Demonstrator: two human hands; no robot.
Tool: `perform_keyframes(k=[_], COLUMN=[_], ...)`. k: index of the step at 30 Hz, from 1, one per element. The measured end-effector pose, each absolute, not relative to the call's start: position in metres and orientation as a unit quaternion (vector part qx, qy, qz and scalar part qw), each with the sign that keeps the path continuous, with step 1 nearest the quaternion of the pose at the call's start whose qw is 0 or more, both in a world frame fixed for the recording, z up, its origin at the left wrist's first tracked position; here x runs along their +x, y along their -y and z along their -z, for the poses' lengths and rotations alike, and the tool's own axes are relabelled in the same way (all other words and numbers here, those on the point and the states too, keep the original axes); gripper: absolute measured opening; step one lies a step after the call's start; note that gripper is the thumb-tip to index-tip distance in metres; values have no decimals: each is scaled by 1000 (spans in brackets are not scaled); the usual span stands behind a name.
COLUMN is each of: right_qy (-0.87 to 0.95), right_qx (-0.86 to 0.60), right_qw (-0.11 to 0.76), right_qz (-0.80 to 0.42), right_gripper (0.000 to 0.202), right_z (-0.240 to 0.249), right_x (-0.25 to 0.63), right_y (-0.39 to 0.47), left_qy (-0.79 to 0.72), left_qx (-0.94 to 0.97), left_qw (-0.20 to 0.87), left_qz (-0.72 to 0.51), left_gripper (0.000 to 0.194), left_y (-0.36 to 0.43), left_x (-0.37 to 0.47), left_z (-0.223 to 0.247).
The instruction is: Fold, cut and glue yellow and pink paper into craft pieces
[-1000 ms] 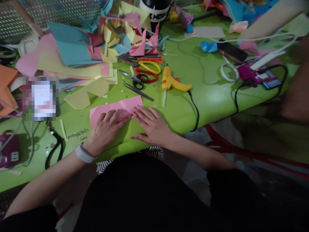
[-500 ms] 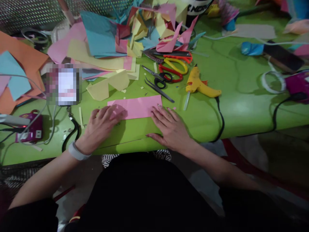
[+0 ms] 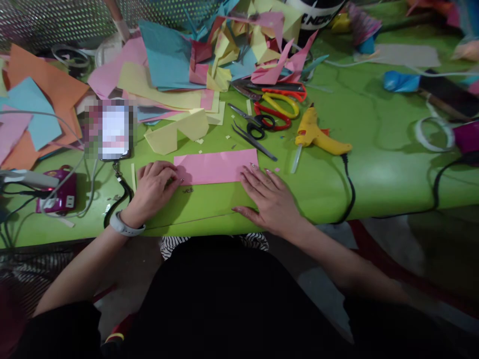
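Observation:
A pink paper strip [image 3: 213,167] lies flat on the green table [image 3: 209,209] in front of me. My left hand [image 3: 155,188] is at the strip's left end, fingers curled and thumb near the forefinger at its lower left corner. Whether paper is pinched there is too small to tell. My right hand [image 3: 267,199] rests palm down with its fingers spread, the fingertips on the strip's right end. Beyond the strip are black-handled scissors [image 3: 256,123], tweezers [image 3: 254,142] and a cut yellow paper [image 3: 177,130].
A yellow glue gun [image 3: 318,133] with a black cord lies to the right. Red and yellow-handled scissors [image 3: 280,104] lie behind. Coloured papers [image 3: 168,57] heap at the back. At left are a phone [image 3: 115,132], a purple power block [image 3: 63,192] and loose cables.
My left hand has drawn back leftward off the strip's surface to its end, with the fingers more curled. My right hand stays on the right end. The whole view has shifted slightly.

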State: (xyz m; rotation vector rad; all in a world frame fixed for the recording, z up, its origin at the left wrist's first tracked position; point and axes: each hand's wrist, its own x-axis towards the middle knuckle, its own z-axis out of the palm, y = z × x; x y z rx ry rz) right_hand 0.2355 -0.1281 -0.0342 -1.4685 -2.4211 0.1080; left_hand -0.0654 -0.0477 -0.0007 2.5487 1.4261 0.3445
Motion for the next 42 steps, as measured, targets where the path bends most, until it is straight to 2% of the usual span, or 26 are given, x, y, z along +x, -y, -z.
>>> perform_keyframes(k=[12,15,19,22,28,42], right_qy=[842,846,854,857,850,853], right_qx=[-515,-510,-495,-488,-498,-509], right_qw=[156,157,160,166,170,118], right_qz=[-38,-25,-27,-26,-5,0], right_gripper=[78,78,77,73,70,72], right_z=[34,36,40,41,40,34], right_x=[235,236,239,240,237,234], right_y=[127,127,127,126,128,131], left_qy=[-513,-480,-323,-320,-351,-465], left_qx=[848,867,940,937,926,882], left_qw=[-62,-42,48,78,84,46], left_qz=[-117,-124,-101,-115,-107,-68], left_gripper=[14,41,77,102,111,127], left_y=[69,79,89,92,97,117], left_x=[-59,-25,30,47,30,-6], left_z=[-14,-15,6,26,33,25])
